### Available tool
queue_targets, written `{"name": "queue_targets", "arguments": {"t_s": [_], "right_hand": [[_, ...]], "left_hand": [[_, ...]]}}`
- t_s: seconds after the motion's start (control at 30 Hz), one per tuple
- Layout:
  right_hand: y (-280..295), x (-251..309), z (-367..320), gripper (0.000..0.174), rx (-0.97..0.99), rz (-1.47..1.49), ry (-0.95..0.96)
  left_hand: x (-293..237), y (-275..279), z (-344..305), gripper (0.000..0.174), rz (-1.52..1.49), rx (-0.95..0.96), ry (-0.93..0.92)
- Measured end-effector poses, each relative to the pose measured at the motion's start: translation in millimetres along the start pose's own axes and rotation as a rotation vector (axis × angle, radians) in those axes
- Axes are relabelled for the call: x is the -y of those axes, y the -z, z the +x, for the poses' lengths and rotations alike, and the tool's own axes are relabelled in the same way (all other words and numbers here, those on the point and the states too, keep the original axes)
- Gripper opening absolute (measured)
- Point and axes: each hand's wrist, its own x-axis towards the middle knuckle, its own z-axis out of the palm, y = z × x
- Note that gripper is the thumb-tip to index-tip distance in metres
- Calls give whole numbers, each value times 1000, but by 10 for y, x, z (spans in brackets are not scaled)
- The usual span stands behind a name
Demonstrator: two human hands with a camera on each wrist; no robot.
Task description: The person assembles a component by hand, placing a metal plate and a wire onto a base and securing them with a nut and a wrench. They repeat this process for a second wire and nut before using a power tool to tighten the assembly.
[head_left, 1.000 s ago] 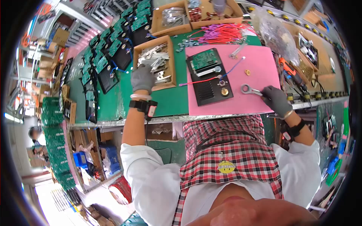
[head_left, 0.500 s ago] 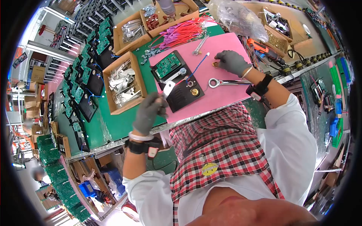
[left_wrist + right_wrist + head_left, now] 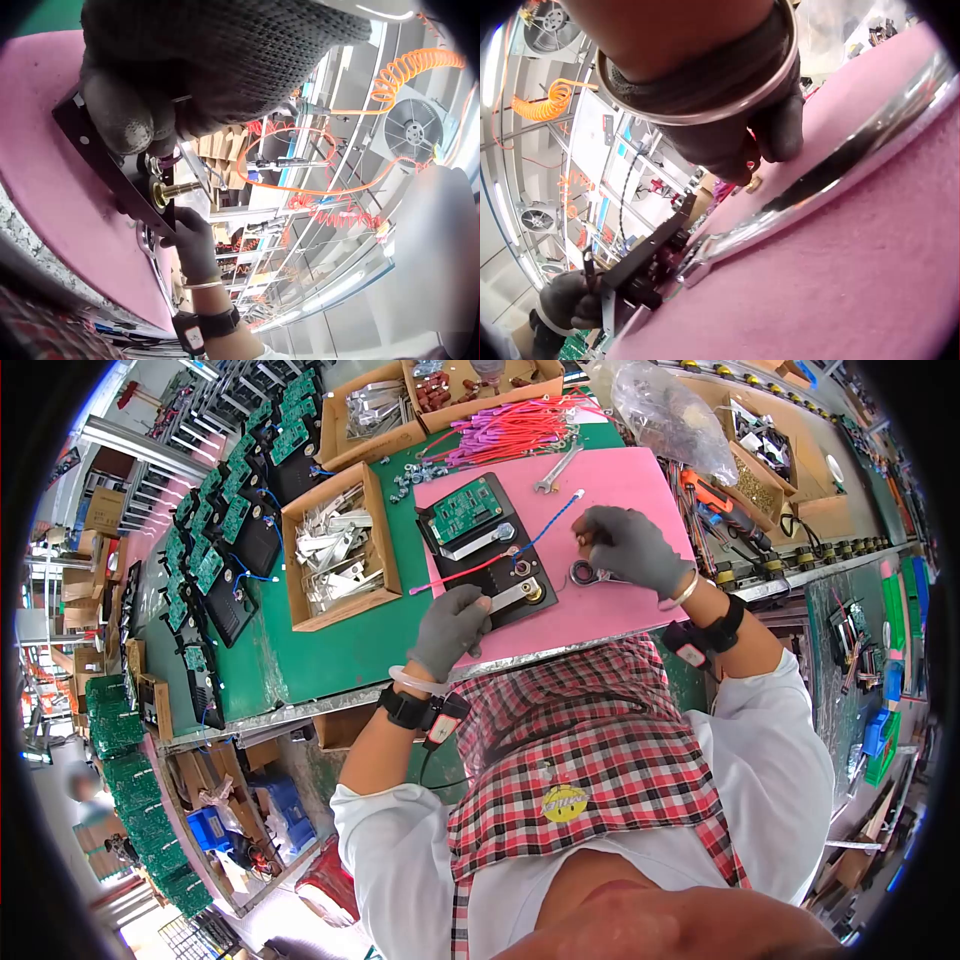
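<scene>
The left hand (image 3: 450,632) grips a metal strip (image 3: 509,598) at the brass stud (image 3: 533,591) of the black plate (image 3: 487,582) on the pink mat (image 3: 625,475); holding it level should prevent binding. Whether the right hand (image 3: 640,552) grasps the brass nut (image 3: 754,183) near its fingertips, I cannot tell.

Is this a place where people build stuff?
Probably, yes. It looks like a workshop for electronics: there are rows of green circuit boards, a pile of red wires and a box full of metal parts.
</scene>
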Motion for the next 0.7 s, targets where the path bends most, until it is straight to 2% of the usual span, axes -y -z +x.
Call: {"name": "queue_targets", "arguments": {"t_s": [0.13,0.3,0.4,0.5,0.6,0.7], "right_hand": [[-150,420,4,19,196,-119,150],[-385,344,129,21,328,-251,182],[-463,304,160,21,334,-383,216],[-547,286,129,23,313,-545,205],[-395,431,61,26,409,-651,141],[-86,222,65,29,409,-601,54]], "left_hand": [[-42,-43,-9,22,30,-41,34],[-31,-57,-16,22,130,-33,89],[0,-82,35,20,240,-57,74],[0,-91,50,20,270,-64,81],[-5,-85,49,20,284,-59,74],[-22,-66,51,24,329,-39,79]]}}
